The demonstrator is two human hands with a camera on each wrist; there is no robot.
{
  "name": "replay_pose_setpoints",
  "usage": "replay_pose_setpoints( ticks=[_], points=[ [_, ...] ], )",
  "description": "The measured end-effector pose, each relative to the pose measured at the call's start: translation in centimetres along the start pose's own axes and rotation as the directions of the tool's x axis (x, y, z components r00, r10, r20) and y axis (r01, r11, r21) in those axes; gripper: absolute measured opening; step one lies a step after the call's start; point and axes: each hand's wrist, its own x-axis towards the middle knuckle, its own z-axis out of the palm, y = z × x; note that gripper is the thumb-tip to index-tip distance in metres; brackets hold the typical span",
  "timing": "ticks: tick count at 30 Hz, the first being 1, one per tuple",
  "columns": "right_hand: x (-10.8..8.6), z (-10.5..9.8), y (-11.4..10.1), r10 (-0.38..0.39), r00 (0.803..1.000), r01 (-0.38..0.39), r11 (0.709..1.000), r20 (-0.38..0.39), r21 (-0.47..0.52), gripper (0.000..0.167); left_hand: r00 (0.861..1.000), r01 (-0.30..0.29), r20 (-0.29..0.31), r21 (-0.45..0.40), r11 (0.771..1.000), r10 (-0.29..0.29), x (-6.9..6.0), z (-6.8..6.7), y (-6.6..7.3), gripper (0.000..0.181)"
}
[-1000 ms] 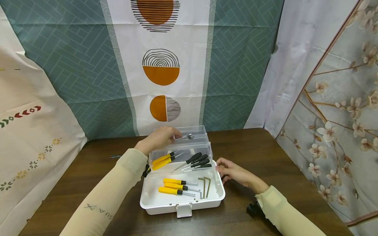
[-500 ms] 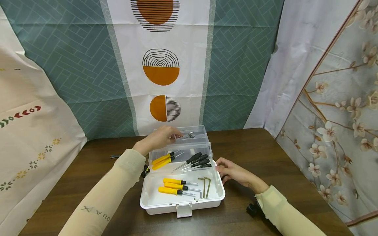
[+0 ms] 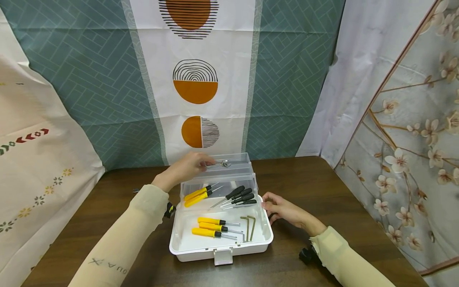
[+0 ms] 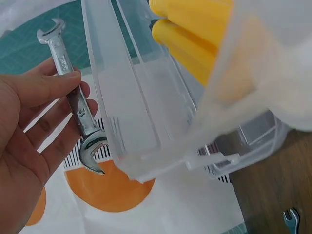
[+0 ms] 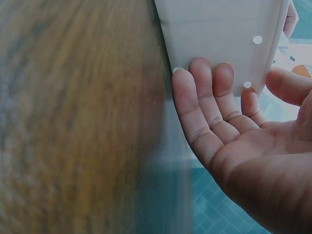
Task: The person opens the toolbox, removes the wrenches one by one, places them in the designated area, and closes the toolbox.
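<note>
My left hand (image 3: pixel 188 165) holds a silver open-ended wrench (image 4: pixel 80 107) between thumb and fingers. The wrench is at the clear upper tray (image 3: pixel 236 169) of a toolbox (image 3: pixel 195 256); whether it touches the tray I cannot tell. At the toolbox's right side, my right hand (image 3: pixel 285 209) has its fingertips on the outer white wall (image 5: pixel 214 29) and its thumb at the rim. Yellow screwdrivers (image 3: pixel 199 198) and several black-handled screwdrivers (image 3: pixel 244 196) lie in the lower clear tray. In the white base lie several yellow screwdrivers (image 3: pixel 211 227) and hex keys (image 3: pixel 253 227).
Another wrench (image 3: pixel 136 191) lies on the dark wooden table (image 3: pixel 107 215), left of the toolbox, partly hidden by my left sleeve. A latch (image 3: pixel 223 257) hangs at the toolbox front. A patterned cloth (image 3: pixel 204 91) hangs right behind the table.
My left hand has shifted a little to the left with the wrench. My right hand and the toolbox stay in place.
</note>
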Motion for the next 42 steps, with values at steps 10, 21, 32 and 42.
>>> replay_pose_setpoints(
  ticks=[10, 21, 32, 42],
  points=[
    [0.0, 0.0, -0.1, -0.005, 1.0, 0.005, 1.0, 0.005, 0.008, 0.027, 0.995, 0.075, -0.073, 0.093, 0.993, -0.068, -1.7, -0.9, -0.6, 0.037],
    [0.0, 0.1, -0.2, -0.004, 1.0, 0.004, 1.0, 0.002, 0.007, 0.025, 0.972, 0.149, -0.19, 0.029, 0.988, -0.141, -4.6, -2.5, -2.7, 0.037],
    [0.1, 0.2, -0.1, -0.002, 1.0, 0.002, 1.0, 0.004, 0.005, 0.024, 0.947, 0.188, -0.264, -0.01, 0.982, -0.184, -7.9, -3.4, -5.5, 0.03],
    [0.0, 0.1, -0.2, -0.004, 1.0, 0.004, 1.0, 0.004, 0.012, 0.025, 0.941, 0.206, -0.277, 0.005, 0.979, -0.196, -9.5, -3.3, -7.0, 0.029]
  ],
)
